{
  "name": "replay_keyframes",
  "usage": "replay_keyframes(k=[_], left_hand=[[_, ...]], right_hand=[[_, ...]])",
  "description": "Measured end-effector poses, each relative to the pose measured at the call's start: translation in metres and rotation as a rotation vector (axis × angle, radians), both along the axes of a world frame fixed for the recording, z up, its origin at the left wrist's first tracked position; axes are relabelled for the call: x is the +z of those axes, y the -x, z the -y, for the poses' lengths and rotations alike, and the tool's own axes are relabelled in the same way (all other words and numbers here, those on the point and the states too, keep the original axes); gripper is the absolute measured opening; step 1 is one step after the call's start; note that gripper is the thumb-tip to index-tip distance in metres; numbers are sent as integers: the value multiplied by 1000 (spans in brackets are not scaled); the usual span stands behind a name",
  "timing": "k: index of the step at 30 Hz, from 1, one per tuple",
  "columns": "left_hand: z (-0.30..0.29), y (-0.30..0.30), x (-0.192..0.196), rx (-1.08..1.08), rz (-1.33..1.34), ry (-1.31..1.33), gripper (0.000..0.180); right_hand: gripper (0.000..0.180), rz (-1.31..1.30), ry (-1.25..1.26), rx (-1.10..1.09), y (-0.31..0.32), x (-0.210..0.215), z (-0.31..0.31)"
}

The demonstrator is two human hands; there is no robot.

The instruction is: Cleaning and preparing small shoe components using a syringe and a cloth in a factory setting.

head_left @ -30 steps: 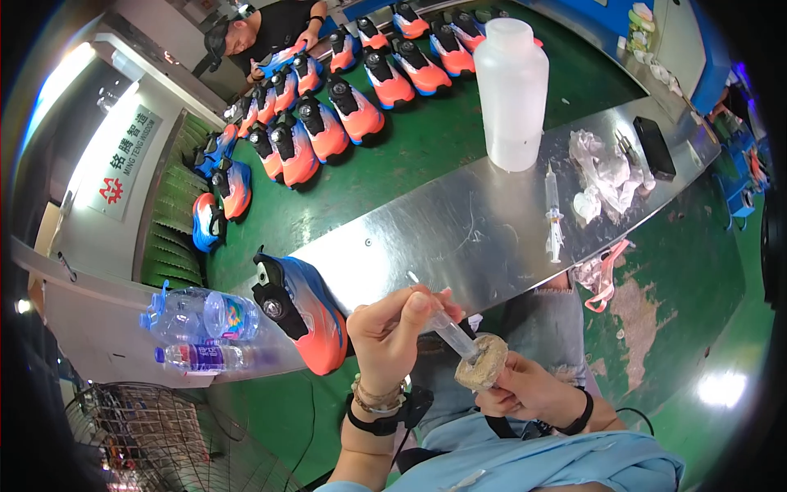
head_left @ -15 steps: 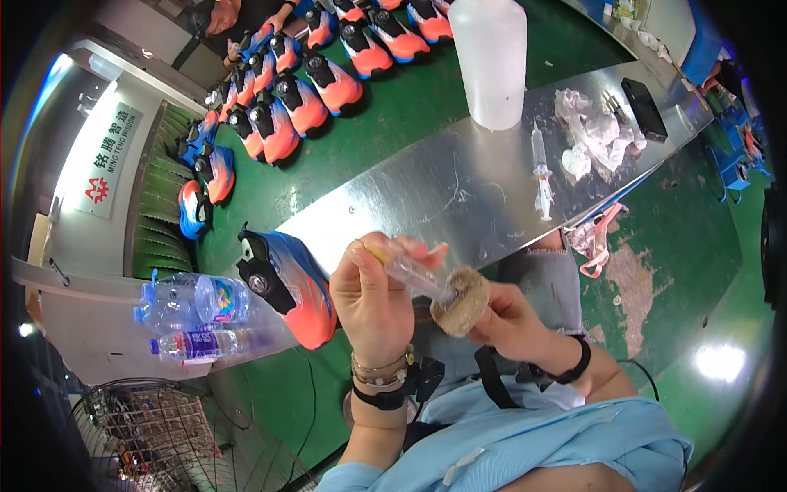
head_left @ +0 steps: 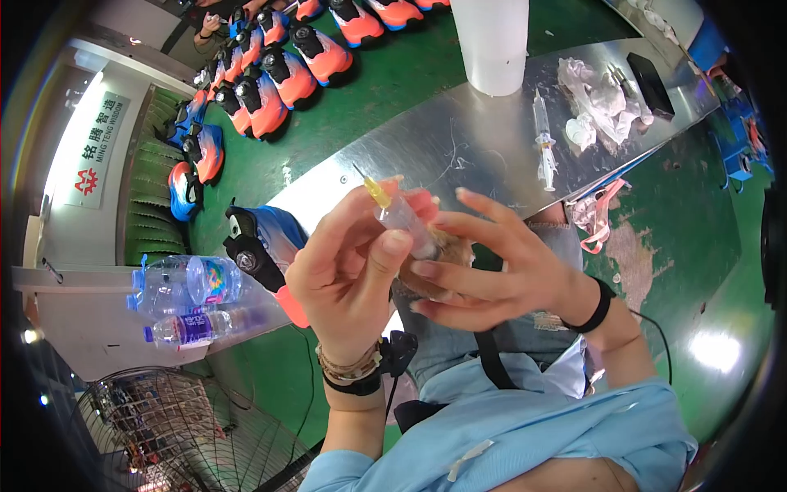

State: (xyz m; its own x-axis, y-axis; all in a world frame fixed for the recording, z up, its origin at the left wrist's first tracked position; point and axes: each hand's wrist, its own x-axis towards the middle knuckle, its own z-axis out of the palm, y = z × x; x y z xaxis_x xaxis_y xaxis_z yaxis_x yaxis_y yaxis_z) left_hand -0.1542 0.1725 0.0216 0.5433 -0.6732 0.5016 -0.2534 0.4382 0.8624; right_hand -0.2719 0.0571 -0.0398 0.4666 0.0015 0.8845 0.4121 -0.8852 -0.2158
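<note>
My left hand (head_left: 344,279) grips a clear syringe (head_left: 400,220) between thumb and fingers. Its yellow needle hub and thin metal needle point up and to the left. Around the syringe's lower end is a brown fuzzy pad (head_left: 464,249), partly covered by fingers. My right hand (head_left: 520,275) is curled loosely over this pad, some fingertips touching the syringe and the index finger raised. Fingers hide the syringe's rear end. Behind my left hand, a blue and orange shoe (head_left: 275,238) with a black upper part sits at the bench's left end.
On the metal bench (head_left: 393,156) are a white bottle (head_left: 496,49), a second syringe (head_left: 543,143), crumpled white tissue (head_left: 602,102) and a black box-like object (head_left: 650,84). Rows of shoes (head_left: 287,75) stand beyond. Plastic bottles (head_left: 193,287) lie left, above a wire basket (head_left: 164,418).
My right hand has shifted from pinching the pad's edge to spreading over pad and syringe. The syringe has tipped more upright, its needle now showing. The view has shifted slightly.
</note>
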Motion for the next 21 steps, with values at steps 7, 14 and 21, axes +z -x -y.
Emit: replay_keyframes(k=[7, 14, 21], left_hand=[[0, 4, 12, 114, 222, -161, 33], [-3, 1, 18, 44, 279, -186, 33], [2, -1, 12, 35, 230, -143, 28]], right_hand=[[42, -1, 268, -88, -13, -1, -5], [38, 124, 195, -84, -16, -8, -14], [35, 105, 265, -101, -14, -10, -7]])
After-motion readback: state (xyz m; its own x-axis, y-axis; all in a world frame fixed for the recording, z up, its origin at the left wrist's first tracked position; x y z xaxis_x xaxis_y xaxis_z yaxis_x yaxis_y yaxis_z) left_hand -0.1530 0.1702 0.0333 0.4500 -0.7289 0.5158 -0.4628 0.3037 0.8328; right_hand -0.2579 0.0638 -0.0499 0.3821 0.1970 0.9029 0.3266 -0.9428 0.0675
